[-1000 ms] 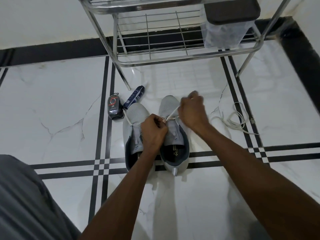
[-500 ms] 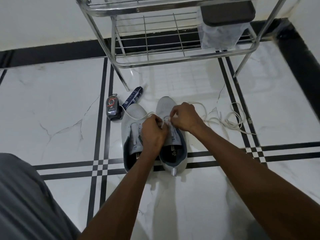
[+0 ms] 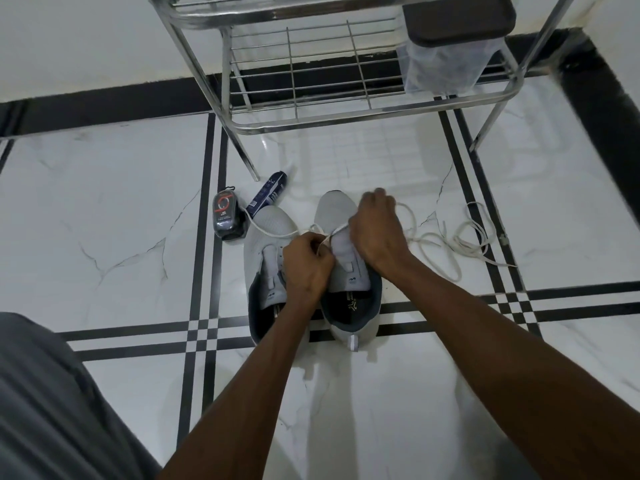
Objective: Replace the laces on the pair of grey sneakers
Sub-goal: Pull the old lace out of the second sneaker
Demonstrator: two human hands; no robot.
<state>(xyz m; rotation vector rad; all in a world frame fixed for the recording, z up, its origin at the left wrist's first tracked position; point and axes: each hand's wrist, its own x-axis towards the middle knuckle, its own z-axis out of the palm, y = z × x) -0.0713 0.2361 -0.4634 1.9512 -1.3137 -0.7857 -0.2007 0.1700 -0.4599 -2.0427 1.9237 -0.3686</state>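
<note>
A steel wire rack [image 3: 332, 81] stands on the white marble floor [image 3: 104, 209] against the wall, a dark-lidded clear container [image 3: 450, 46] on its shelf, contents unclear. A black shoe-polish sponge [image 3: 227, 220] and a blue tube [image 3: 268, 194] lie just beside the left sneaker [image 3: 266, 237]. Over the right sneaker [image 3: 341, 216], the left hand [image 3: 306, 265] pinches a white lace [image 3: 332, 235] while the right hand [image 3: 375, 230] grips its other stretch; neither is blocked. A loose lace [image 3: 464, 237] is heaped to the right.
</note>
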